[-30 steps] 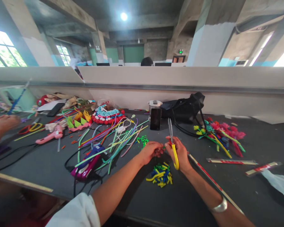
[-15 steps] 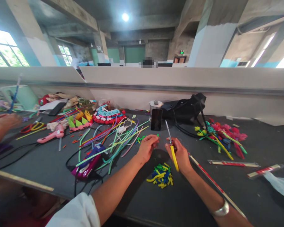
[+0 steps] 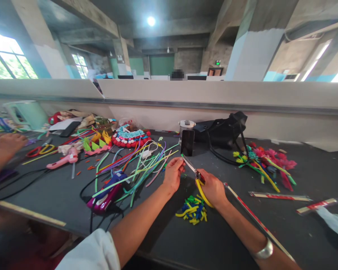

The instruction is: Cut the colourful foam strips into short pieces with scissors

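My right hand (image 3: pixel 213 186) grips a pair of scissors by its yellow handles (image 3: pixel 203 195). The blades (image 3: pixel 189 164) point up and to the left, and their tips meet the fingertips of my left hand (image 3: pixel 174 173). Those fingers are pinched around a small green piece (image 3: pixel 182 155), of which only a bit shows at the blade tips. Below and between my hands lies a pile of short yellow, blue and green pieces (image 3: pixel 193 210) on the dark table.
A phone (image 3: pixel 187 143) stands upright before a lidded jar (image 3: pixel 186 123). Fuzzy coloured strips (image 3: pixel 149 165) and a purple device (image 3: pixel 107 195) with cords lie left. A black bag (image 3: pixel 225 129) and fuzzy flowers (image 3: pixel 273 159) are right. Another person's hands (image 3: pixel 8 144) work at far left.
My right hand has swung the scissors leftward, so the blades now reach my left fingertips. My left hand has shifted slightly left and tilted upward. The other person's hands moved a little.
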{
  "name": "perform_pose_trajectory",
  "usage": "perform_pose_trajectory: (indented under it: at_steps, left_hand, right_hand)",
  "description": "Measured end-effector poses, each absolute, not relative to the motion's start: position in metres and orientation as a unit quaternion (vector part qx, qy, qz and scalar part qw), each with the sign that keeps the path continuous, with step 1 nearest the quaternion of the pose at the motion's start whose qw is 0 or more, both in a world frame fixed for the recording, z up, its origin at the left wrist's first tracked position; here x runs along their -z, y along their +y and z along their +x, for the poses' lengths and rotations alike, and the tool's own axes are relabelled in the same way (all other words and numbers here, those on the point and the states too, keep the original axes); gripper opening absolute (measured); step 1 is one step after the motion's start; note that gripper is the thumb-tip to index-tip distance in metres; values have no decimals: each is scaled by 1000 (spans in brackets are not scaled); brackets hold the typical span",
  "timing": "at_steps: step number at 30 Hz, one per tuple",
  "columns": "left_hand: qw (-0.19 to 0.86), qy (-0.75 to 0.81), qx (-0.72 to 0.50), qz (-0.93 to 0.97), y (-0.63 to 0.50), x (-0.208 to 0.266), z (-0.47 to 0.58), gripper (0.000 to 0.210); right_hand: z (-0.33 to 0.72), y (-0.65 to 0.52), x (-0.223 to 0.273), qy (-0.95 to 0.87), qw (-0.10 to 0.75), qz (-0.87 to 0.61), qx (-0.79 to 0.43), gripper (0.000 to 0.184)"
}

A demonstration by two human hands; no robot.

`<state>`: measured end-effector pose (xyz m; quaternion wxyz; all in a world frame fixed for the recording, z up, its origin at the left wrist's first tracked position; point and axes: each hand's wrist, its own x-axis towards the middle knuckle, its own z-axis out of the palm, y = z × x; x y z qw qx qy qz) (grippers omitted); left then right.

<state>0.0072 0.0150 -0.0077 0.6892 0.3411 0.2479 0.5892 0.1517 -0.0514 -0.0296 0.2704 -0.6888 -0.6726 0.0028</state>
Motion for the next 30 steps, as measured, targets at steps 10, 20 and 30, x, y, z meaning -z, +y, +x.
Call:
perform_pose_trajectory:
  at_steps: [10, 20, 30]
  left_hand:
    - [685, 263, -586, 345, 14, 6, 6, 27]
    - [655, 291, -591, 372, 15, 6, 7, 23]
    - [641, 294, -600, 378, 17, 6, 5, 20]
  right_hand:
    - [146, -56, 23, -670, 260, -695, 6, 25]
    - [145, -57, 23, -665, 259, -701, 19, 23]
    - [146, -58, 20, -674, 251, -694, 20, 23]
